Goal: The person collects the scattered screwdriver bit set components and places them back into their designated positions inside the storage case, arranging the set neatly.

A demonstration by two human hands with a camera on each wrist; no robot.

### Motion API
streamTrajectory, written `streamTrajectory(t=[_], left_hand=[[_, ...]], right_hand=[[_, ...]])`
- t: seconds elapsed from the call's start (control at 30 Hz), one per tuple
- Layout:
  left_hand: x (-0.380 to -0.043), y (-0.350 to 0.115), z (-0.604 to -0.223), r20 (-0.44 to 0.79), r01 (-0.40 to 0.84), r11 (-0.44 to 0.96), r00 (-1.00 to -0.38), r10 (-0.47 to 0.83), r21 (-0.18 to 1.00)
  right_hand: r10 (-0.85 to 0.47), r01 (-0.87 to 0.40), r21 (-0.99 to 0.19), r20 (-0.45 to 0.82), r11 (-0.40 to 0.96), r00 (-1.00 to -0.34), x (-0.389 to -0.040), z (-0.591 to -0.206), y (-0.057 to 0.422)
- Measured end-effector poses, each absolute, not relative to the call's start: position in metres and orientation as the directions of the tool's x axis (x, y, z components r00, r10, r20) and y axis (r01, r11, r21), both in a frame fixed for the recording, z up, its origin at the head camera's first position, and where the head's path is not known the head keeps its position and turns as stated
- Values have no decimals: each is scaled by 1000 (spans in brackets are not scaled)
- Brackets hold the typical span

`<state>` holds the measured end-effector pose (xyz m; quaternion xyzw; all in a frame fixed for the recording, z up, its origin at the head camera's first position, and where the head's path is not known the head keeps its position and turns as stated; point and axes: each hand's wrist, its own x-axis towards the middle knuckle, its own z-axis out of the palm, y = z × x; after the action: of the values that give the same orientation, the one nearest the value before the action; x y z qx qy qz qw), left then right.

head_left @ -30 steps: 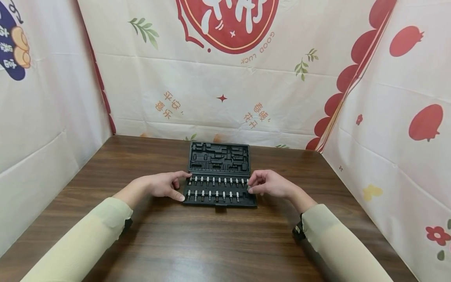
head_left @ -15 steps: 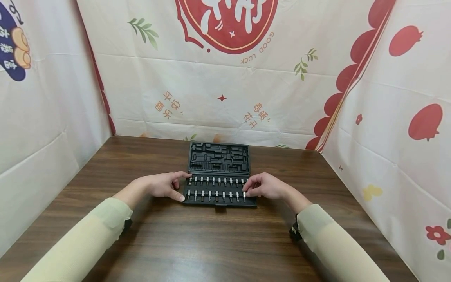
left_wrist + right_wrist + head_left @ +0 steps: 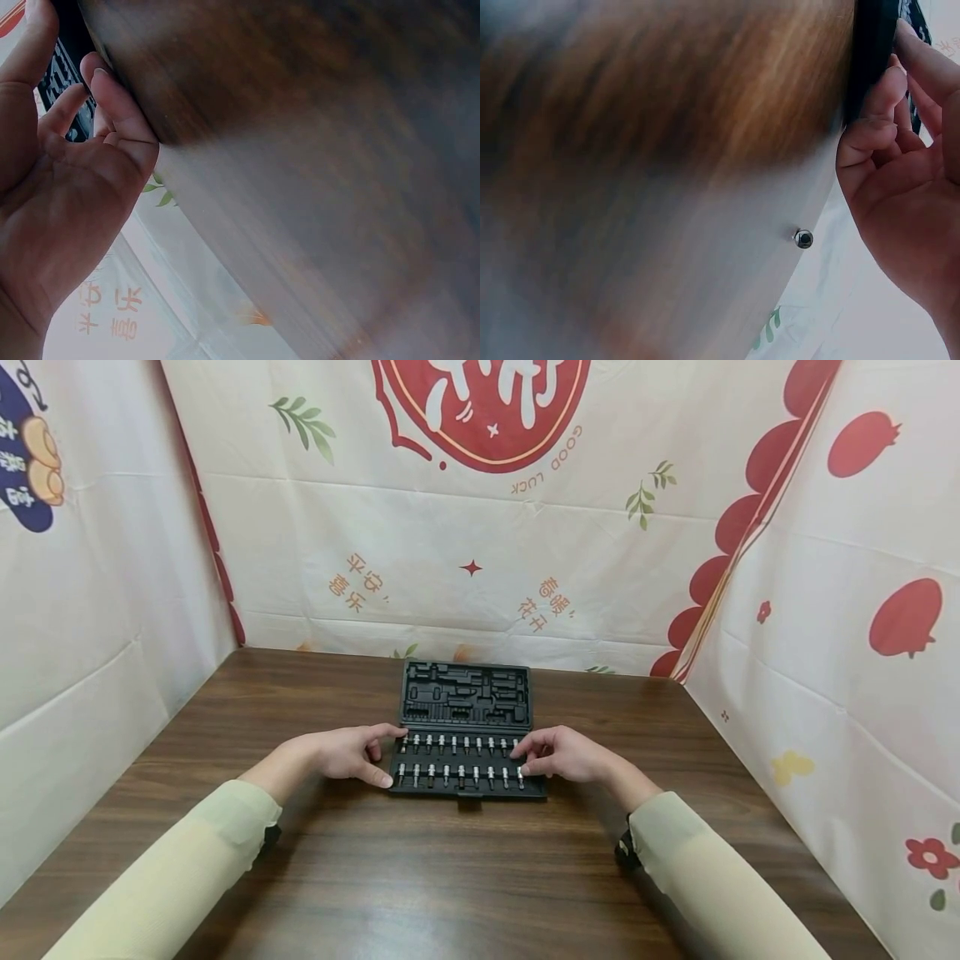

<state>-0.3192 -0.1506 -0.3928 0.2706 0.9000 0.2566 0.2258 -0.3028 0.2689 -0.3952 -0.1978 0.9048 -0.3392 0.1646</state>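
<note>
An unfolded black case lies on the table, its lower half holding two rows of silver socket bits. Its raised lid has only moulded hollows. My left hand rests at the case's left edge, thumb on the front corner and index finger by the hinge corner. Over the right end is my right hand. Its thumb touches the top of the last front-row socket bit, while its index finger reaches apart from the thumb, toward the back row. In the right wrist view, the right fingers hide the bit.
The brown wooden table carries the case near its middle. A small round metal piece with a square hole shows on the table in the right wrist view. Printed cloth hangs behind and at both sides.
My right hand has moved slightly left and set the socket bit into the last front-row slot; its index finger has since lifted off it. The left hand has stayed put.
</note>
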Motion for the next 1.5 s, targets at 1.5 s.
streamTrajectory(t=[1.5], left_hand=[[-318, -151, -394, -271, 357, 720, -754, 598, 595]], right_hand=[[-478, -229, -657, -226, 718, -849, -307, -397, 268]])
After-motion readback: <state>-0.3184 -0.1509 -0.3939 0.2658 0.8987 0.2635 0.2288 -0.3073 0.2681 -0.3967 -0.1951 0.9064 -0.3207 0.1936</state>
